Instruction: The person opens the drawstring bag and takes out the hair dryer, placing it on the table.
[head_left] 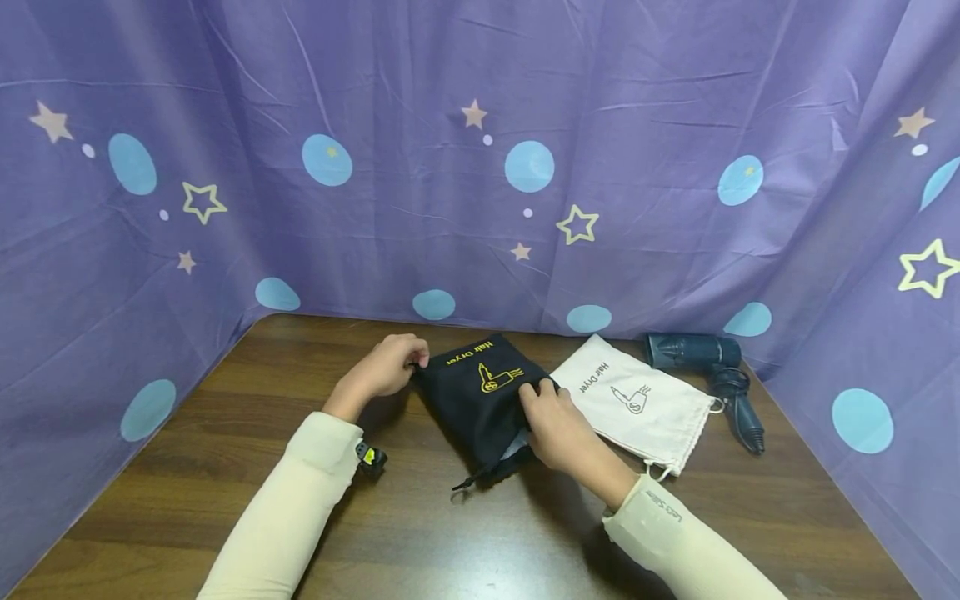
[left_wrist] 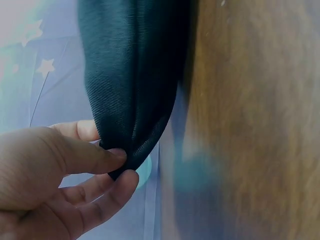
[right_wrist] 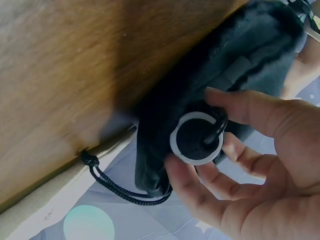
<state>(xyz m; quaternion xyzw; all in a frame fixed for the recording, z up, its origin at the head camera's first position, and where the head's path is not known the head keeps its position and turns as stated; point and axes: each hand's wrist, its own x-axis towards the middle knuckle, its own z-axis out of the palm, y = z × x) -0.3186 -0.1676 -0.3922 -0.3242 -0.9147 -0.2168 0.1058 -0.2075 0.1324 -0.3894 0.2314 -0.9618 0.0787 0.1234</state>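
Note:
A black drawstring bag (head_left: 480,404) printed "Hair Dryer" in yellow lies tilted between both hands. My left hand (head_left: 388,365) pinches its far left corner, with thumb and fingertips on the cloth in the left wrist view. At the bag's mouth, in the right wrist view, shows the round black, white-ringed end of a hair dryer handle (right_wrist: 192,140) with a cord curving out of it. My right hand (right_wrist: 255,160) curls its thumb and fingers around that end. The bag hides the rest of the dryer. Its drawstring (right_wrist: 125,192) hangs loose.
A white drawstring bag (head_left: 637,400), also printed "Hair Dryer", lies flat to the right of the black one. Beyond it rests a dark hair dryer (head_left: 693,352) with its cord bundled. The wooden table (head_left: 225,467) is backed by a purple curtain (head_left: 420,100).

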